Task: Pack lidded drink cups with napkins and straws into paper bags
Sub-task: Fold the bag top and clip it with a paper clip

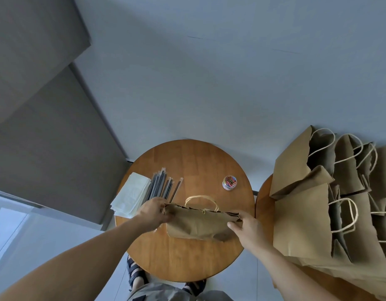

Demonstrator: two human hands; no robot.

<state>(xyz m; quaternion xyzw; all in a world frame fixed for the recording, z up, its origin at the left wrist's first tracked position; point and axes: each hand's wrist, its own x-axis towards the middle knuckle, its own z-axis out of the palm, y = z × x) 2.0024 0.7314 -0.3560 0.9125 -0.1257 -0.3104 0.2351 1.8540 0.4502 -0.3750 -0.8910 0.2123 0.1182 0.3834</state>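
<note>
Paper bag [198,222] lies across the middle of the round wooden surface [187,257], folded nearly flat. Its long axis runs side to side, and its mouth edge with the twine handle [202,199] is turned away from the person. The left hand [152,211] grips the bag's left end at the mouth, fingers curled round the paper. The right hand [247,228] pinches the right end, thumb on the near face. With a hand at each end, the coming move is probably to pull the mouth apart and stand the bag up. Straws [161,185] lie just beyond the bag's left end, with napkins [131,195] further left, so the left hand is nearer to both. A tub of paper clips [229,182] sits beyond the bag's right half. More bags [307,213] stand well to its right. No cup shows.
</note>
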